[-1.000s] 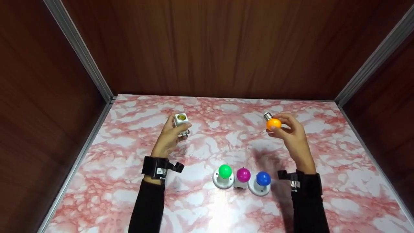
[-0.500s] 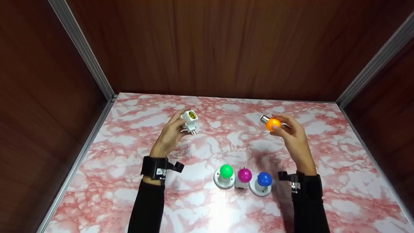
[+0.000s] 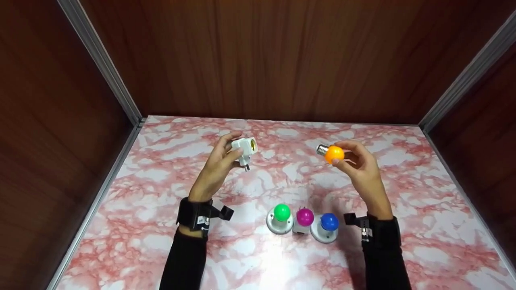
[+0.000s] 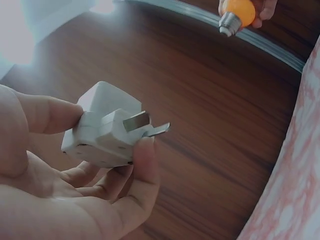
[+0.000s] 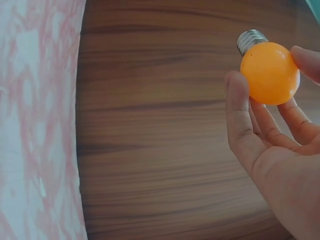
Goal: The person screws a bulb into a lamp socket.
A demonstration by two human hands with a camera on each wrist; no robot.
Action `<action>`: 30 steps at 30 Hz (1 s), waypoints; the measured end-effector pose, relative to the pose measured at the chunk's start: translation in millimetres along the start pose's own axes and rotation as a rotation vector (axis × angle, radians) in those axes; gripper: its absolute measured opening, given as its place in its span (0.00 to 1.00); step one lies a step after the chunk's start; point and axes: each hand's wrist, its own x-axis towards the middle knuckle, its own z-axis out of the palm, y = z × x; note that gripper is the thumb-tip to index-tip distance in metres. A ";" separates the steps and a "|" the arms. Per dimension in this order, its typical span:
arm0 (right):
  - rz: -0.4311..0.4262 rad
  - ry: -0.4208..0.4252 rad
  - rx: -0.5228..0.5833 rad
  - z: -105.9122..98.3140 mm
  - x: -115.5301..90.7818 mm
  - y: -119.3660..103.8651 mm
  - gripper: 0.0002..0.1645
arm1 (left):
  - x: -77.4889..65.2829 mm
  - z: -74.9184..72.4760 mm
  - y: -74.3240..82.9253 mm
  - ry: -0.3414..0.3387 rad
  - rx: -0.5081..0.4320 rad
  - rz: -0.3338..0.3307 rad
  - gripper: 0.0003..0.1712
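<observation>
Above the table, my left hand (image 3: 217, 164) grips a white plug-in bulb socket (image 3: 243, 147) between thumb and fingers. Its brass-lined opening faces right in the head view, and two flat metal prongs (image 4: 137, 121) stick out in the left wrist view. Across from it, my right hand (image 3: 363, 171) pinches an orange light bulb (image 3: 334, 154) by its round part. The bulb's silver screw base (image 5: 250, 41) points left toward the socket in the head view. Socket and bulb are held well apart.
Nearer me stand a green bulb (image 3: 282, 212) and a blue bulb (image 3: 329, 221) on round white bases, with a magenta bulb (image 3: 304, 216) in a white socket between them. Dark wood panels (image 3: 258, 60) wall the marbled table (image 3: 161, 237) at the back and sides.
The socket has turned in my left hand from opening upward to opening rightward and shifted right. The orange bulb has moved slightly left, its screw base tipping from upward to leftward.
</observation>
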 end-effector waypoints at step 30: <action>-0.724 -0.187 -0.026 51.7 -21.4 -35.9 0.28 | -24.8 51.9 14.7 -0.136 0.174 0.060 0.28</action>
